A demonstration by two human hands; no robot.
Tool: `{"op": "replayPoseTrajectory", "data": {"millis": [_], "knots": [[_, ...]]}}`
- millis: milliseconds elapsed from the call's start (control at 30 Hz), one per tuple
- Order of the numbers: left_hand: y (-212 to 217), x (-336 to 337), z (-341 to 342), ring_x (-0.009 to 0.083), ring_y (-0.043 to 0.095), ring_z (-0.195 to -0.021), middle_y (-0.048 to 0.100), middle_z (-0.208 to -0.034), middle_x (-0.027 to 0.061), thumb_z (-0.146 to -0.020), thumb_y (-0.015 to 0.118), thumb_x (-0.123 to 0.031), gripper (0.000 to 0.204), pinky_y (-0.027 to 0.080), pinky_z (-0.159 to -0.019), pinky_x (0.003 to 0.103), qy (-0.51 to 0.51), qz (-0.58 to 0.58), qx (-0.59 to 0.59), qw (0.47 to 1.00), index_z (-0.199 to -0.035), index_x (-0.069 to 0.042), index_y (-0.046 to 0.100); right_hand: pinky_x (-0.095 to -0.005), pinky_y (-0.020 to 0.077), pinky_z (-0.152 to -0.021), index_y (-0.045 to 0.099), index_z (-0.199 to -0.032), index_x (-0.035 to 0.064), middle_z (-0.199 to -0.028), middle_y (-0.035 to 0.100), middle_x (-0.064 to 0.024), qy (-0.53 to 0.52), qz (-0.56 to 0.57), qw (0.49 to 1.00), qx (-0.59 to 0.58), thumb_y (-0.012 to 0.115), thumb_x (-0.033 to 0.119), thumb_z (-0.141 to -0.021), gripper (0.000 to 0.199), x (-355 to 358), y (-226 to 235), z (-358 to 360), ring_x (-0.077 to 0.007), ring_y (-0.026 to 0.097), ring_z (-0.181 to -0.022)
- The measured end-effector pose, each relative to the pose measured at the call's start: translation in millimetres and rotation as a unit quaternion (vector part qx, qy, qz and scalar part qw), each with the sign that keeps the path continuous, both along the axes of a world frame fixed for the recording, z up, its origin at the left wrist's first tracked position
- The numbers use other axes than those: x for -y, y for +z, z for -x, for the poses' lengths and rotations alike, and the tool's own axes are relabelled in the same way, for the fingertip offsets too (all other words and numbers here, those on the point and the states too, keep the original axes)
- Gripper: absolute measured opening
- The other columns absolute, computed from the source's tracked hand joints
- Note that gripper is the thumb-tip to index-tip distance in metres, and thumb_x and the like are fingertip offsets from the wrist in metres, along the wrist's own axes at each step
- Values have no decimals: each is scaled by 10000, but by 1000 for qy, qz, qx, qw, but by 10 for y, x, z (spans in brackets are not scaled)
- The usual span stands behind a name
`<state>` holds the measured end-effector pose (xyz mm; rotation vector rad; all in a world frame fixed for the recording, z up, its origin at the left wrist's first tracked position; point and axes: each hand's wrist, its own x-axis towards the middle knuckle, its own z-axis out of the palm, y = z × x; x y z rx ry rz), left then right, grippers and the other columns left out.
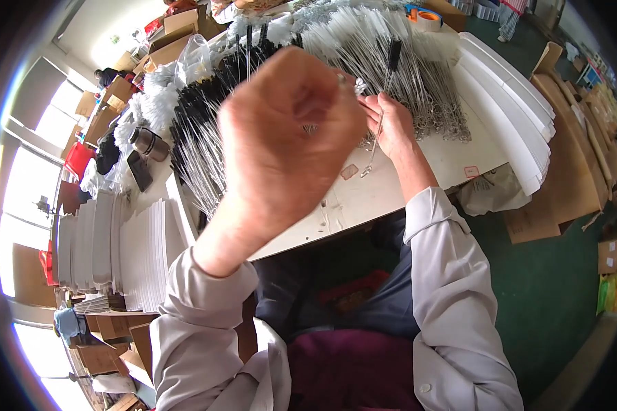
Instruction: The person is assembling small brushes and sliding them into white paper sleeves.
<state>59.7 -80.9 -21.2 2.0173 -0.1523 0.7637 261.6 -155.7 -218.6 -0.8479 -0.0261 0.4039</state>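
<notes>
My right hand is closed on the thin wire stem of a brush. The brush's black bristle head points away from me, and its small looped end hangs over the table near my fingers. My left hand is raised close to the camera, blurred, with its fingers curled round; what they hold, if anything, is hidden. Behind it lies a heap of black-bristled brushes with wire stems. Beyond my right hand is a pile of white-bristled wire brushes, their looped ends toward me.
White folded card sheets lie along the table's right side, more white sheets stand at the left. A thermos and a dark phone-like slab sit left. Orange tape is at the back; cardboard leans at the right.
</notes>
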Motion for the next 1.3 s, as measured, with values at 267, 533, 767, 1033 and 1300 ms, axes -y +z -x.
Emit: {"op": "replayPoseTrajectory", "data": {"millis": [267,533,767,1033,1300], "knots": [[430,-581,328,281,761,-910,725,-1086,284,-1026,525,-172,219,617,-707,346,-66,101,-6,993,-1029,23,625,-494,612,-990,556,-1110,-105,-1171,643,-281,42,-31,999,17,447,237,-1115,359,-22,-58,-15,-401,696,-1083],[530,-907,692,285,736,-824,714,-1081,314,-1039,520,-207,301,594,-637,346,-112,180,-103,972,-1059,66,643,-475,629,-921,640,-1027,-51,-1065,728,-265,153,84,967,187,444,232,-1119,356,252,607,616,-347,754,-966],[76,-922,692,290,763,-848,724,-1061,303,-1024,509,-151,197,617,-654,347,-127,256,-151,946,-940,7,592,-457,646,-780,655,-1065,-59,-964,744,-236,452,-4,882,135,458,269,-1118,386,323,689,1504,-346,766,-845],[-507,-1255,870,181,754,-742,738,-877,149,-964,627,-68,111,620,-621,302,-5,217,-207,954,-961,42,645,-324,613,-640,659,-1058,-41,-833,723,-123,460,86,875,122,498,319,-1115,399,505,389,1799,-200,724,-676],[-915,-1383,1044,104,675,-657,700,-759,62,-1019,627,-104,116,556,-596,253,31,159,-222,961,-970,2,635,-239,506,-526,682,-1076,-23,-765,675,-44,444,203,862,135,489,325,-1124,401,543,192,2014,-88,606,-572]]}}
